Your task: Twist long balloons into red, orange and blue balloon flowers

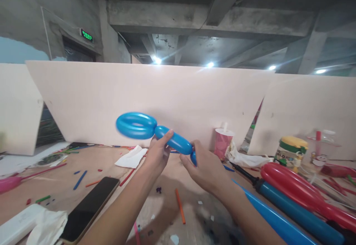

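A twisted blue balloon (178, 142) is held up over the table between my two hands. Its left end forms a closed loop of two segments, joined by a twist to a longer segment that slopes down to the right. My left hand (160, 150) wraps round that segment near the twist, thumb on top. At the segment's right end, my right hand (201, 163) grips the balloon by another twist, where a small blue bulge shows between the fingers. A long blue balloon length (272, 211) runs below my right forearm toward the lower right.
A black phone (90, 208) and crumpled tissue (48, 226) lie at the lower left. A red cup (222, 143) and yellow-lidded jar (292, 148) stand at the back right. A blue pump (300, 209) and red balloon (294, 185) lie at the right. A pale board (167, 93) stands behind.
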`<control>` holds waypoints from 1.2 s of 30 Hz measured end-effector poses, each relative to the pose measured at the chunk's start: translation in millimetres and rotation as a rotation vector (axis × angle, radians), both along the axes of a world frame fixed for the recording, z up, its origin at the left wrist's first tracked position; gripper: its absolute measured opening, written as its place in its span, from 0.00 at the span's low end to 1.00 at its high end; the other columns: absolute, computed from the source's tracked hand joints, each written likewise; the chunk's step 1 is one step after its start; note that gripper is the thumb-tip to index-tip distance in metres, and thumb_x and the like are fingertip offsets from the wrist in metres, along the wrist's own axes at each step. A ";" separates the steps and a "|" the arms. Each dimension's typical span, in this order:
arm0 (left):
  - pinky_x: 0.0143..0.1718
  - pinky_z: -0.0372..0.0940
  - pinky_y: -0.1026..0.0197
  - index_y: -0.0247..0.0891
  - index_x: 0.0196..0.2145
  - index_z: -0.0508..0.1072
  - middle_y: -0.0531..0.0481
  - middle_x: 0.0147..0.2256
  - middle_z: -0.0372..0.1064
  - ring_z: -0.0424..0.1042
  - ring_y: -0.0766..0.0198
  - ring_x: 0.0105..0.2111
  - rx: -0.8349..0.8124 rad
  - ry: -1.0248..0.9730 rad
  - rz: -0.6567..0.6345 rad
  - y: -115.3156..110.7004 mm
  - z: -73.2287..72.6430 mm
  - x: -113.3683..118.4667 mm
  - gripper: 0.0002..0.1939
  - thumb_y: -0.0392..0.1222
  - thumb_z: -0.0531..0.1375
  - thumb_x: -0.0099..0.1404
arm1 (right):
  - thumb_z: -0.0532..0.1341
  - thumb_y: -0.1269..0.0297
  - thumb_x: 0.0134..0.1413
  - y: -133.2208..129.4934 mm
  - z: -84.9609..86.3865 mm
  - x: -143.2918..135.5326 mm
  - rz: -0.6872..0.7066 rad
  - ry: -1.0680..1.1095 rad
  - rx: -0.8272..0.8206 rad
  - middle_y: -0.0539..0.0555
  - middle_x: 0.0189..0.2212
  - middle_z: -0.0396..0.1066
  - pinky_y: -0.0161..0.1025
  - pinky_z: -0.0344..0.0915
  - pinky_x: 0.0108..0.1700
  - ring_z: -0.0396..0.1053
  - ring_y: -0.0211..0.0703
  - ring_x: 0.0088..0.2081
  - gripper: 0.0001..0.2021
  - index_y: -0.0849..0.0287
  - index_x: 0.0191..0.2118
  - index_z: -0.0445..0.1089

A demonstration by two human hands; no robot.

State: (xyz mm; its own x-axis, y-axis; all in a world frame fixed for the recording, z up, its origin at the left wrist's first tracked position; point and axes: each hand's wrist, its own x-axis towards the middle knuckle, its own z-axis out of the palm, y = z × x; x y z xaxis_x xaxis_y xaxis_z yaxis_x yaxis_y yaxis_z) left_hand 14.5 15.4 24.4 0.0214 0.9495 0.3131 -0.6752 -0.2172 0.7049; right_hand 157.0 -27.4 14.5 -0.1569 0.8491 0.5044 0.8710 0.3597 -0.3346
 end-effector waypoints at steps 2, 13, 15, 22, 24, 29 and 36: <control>0.30 0.64 0.63 0.38 0.31 0.65 0.55 0.27 0.64 0.68 0.66 0.29 -0.005 -0.026 -0.038 1.9 0.9 -2.3 0.15 0.41 0.67 0.50 | 0.50 0.48 0.58 2.7 2.8 7.2 0.026 0.079 -0.062 0.53 0.28 0.67 0.36 0.48 0.29 0.64 0.45 0.30 0.16 0.57 0.38 0.59; 0.39 0.67 0.54 0.36 0.34 0.73 0.45 0.36 0.74 0.72 0.54 0.38 0.120 -0.077 -0.009 19.3 12.5 -63.1 0.16 0.42 0.68 0.47 | 0.42 0.40 0.58 6.8 15.5 50.5 0.408 0.654 -0.728 0.53 0.18 0.64 0.38 0.59 0.27 0.63 0.38 0.20 0.29 0.60 0.24 0.62; 0.35 0.66 0.59 0.35 0.32 0.73 0.48 0.31 0.73 0.71 0.58 0.32 0.137 0.088 0.239 19.7 10.4 -59.3 0.15 0.40 0.69 0.46 | 0.44 0.40 0.57 10.2 11.7 47.0 0.358 0.554 -0.649 0.53 0.18 0.64 0.38 0.59 0.28 0.64 0.39 0.21 0.28 0.60 0.25 0.62; 0.42 0.60 0.64 0.38 0.35 0.75 0.47 0.36 0.70 0.67 0.57 0.41 0.339 0.440 0.282 -0.4 0.3 -22.3 0.23 0.23 0.67 0.39 | 0.56 0.53 0.55 -6.0 17.3 35.1 0.420 0.714 -0.611 0.49 0.25 0.69 0.38 0.62 0.28 0.67 0.41 0.25 0.23 0.55 0.53 0.50; 0.42 0.60 0.62 0.38 0.36 0.75 0.46 0.38 0.71 0.67 0.55 0.41 0.367 0.501 0.064 -6.7 1.1 -21.7 0.23 0.22 0.65 0.40 | 0.55 0.55 0.55 -12.0 24.7 39.9 0.420 0.889 -0.649 0.49 0.22 0.68 0.38 0.62 0.27 0.67 0.41 0.24 0.20 0.54 0.51 0.50; 0.38 0.61 0.62 0.40 0.41 0.75 0.45 0.38 0.71 0.67 0.54 0.40 0.490 0.715 -0.013 -15.1 3.2 -29.2 0.26 0.24 0.65 0.42 | 0.54 0.57 0.53 -13.8 34.3 49.2 0.344 1.100 -0.618 0.49 0.22 0.69 0.38 0.63 0.26 0.68 0.42 0.23 0.13 0.53 0.42 0.53; 0.41 0.61 0.63 0.41 0.43 0.71 0.47 0.40 0.69 0.68 0.59 0.41 0.378 0.547 0.283 6.5 -7.2 -24.3 0.26 0.31 0.68 0.45 | 0.54 0.58 0.55 -14.5 31.4 42.8 0.440 0.967 -0.597 0.48 0.24 0.68 0.40 0.64 0.31 0.67 0.41 0.26 0.13 0.53 0.42 0.49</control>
